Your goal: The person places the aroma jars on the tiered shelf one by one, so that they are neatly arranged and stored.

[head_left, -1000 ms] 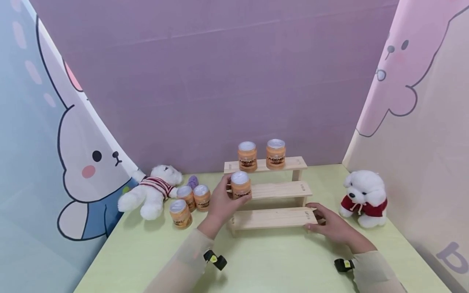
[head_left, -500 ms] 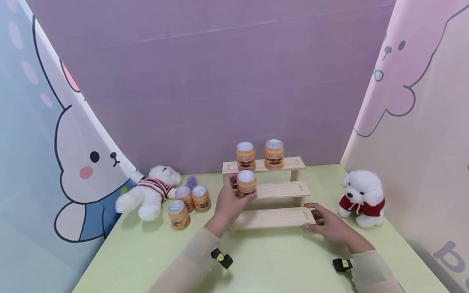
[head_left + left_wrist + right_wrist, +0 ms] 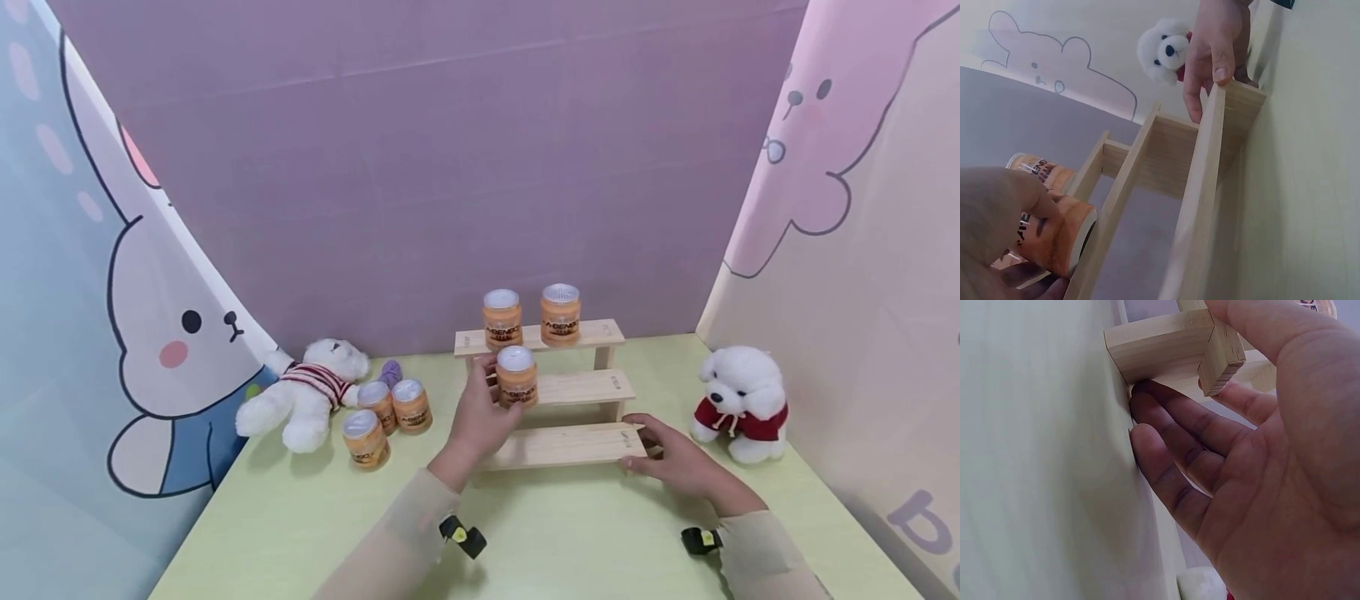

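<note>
My left hand (image 3: 480,427) grips an orange jar (image 3: 517,382) with a silvery top, thumb in front and fingers behind. In the head view this jar is upright at the left part of the middle board (image 3: 577,387) of a three-step wooden rack. The left wrist view has the jar's base (image 3: 1088,240) right at that board's edge. My right hand (image 3: 678,467) holds the right end of the lowest board (image 3: 562,446), thumb at the front edge. Its lower fingers (image 3: 1154,453) reach beside the rack's leg in the right wrist view. Two similar jars (image 3: 561,317) stand on the top board.
Several more orange jars (image 3: 367,442) are grouped on the pale green table (image 3: 555,533) at left. Beside them lie a white plush toy in stripes (image 3: 311,392) and a small purple object (image 3: 391,372). A white plush dog (image 3: 742,404) sits at right. A purple wall (image 3: 450,167) closes the back.
My left hand has shifted the jar a little to the right along the middle board. My right hand keeps its hold on the rack's end.
</note>
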The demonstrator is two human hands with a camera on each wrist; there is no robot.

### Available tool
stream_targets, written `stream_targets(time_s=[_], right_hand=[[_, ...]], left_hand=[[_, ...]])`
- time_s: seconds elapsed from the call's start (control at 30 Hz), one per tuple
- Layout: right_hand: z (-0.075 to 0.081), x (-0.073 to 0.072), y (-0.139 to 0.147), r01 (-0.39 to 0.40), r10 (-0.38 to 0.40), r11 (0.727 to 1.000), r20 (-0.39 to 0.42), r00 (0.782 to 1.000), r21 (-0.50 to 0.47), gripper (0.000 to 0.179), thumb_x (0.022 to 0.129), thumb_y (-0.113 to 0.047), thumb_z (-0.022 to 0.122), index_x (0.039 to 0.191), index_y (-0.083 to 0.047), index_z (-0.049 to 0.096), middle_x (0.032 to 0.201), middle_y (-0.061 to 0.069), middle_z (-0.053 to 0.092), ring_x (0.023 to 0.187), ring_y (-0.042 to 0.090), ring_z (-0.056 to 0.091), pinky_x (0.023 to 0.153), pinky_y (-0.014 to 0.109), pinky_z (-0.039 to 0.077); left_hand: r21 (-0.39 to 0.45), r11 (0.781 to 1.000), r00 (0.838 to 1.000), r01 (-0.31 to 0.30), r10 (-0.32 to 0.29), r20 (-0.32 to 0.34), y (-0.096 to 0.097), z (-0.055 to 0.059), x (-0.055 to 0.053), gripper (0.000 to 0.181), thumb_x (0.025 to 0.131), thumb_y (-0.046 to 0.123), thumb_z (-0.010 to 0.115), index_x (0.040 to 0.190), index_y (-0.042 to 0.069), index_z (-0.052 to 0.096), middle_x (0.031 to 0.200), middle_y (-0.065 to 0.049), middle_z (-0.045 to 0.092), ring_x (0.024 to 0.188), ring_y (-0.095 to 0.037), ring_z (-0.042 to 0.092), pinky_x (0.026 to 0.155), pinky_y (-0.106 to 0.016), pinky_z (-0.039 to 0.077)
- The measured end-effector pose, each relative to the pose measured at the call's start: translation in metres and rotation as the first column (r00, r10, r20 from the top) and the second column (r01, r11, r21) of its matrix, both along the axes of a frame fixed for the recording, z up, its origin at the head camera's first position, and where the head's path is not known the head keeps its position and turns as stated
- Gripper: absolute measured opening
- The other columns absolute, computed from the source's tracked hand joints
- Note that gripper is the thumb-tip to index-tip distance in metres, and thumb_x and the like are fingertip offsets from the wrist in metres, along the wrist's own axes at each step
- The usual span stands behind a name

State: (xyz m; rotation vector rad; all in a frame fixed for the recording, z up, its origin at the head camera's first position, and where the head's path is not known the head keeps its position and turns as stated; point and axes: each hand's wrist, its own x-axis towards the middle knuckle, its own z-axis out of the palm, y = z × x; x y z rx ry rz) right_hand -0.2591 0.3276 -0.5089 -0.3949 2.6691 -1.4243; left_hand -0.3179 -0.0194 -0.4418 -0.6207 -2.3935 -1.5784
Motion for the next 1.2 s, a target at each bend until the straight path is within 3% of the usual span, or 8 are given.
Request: stream_targets(time_s=[0.2,0.37,0.63,0.93,1.2], right_hand=[[-0.002,0.001,0.001,-0.002,0.002,1.0,-0.003,1.0,0.002,0.073,0.093,-0.029,0.082,0.153,-0.011,0.043,0.123,0.013,0.069,0.099,0.025,0.066,0.076,0.038,0.055],[-0.001,0.001,0.0,-0.004,0.004,1.0,-0.007,1.0,0.013,0.072,0.094,-0.029,0.081,0.153,-0.011,0.044,0.122,0.013,0.069,0.1,0.026,0.066,0.077,0.037,0.055],[-0.002,0.0,0.0,-0.002,0.003,1.0,-0.015,1.0,0.019,0.073,0.093,-0.03,0.082,0.153,-0.012,0.044,0.123,0.012,0.069,0.1,0.024,0.066,0.08,0.039,0.054],[-0.002,-0.001,0.0,0.008,-0.008,1.0,0.01,1.0,-0.003,0.075,0.093,-0.029,0.082,0.154,-0.012,0.043,0.127,0.014,0.068,0.102,0.025,0.066,0.081,0.042,0.054],[-0.001,0.0,0.0,0.009,-0.009,1.0,0.0,1.0,0.017,0.074,0.093,-0.03,0.082,0.154,-0.013,0.043,0.125,0.013,0.069,0.101,0.025,0.066,0.081,0.043,0.054]], left_hand=[[0.02,1.0,1.0,0.022,-0.023,0.005,0.01,0.0,-0.001,0.08,0.087,0.002,0.079,0.153,0.013,0.035,0.146,-0.011,0.053,0.12,-0.03,0.066,0.099,-0.033,0.056],[-0.025,0.999,1.0,0.021,-0.021,-0.02,0.02,0.001,-0.002,0.079,0.089,0.004,0.08,0.154,0.012,0.035,0.147,-0.011,0.053,0.123,-0.029,0.064,0.101,-0.035,0.055],[-0.068,0.997,1.0,0.027,-0.026,0.015,0.034,0.004,-0.004,0.085,0.09,0.008,0.079,0.159,0.015,0.03,0.15,-0.009,0.052,0.125,-0.028,0.063,0.103,-0.036,0.054],[-0.057,0.996,0.998,0.066,-0.065,0.027,0.047,0.004,-0.009,0.083,0.091,0.009,0.08,0.157,0.016,0.032,0.148,-0.007,0.054,0.125,-0.025,0.063,0.102,-0.03,0.053],[0.002,0.995,0.993,0.098,-0.098,0.07,0.055,0.005,-0.012,0.076,0.09,0.007,0.081,0.151,0.016,0.038,0.142,-0.008,0.057,0.124,-0.025,0.064,0.1,-0.028,0.054]])
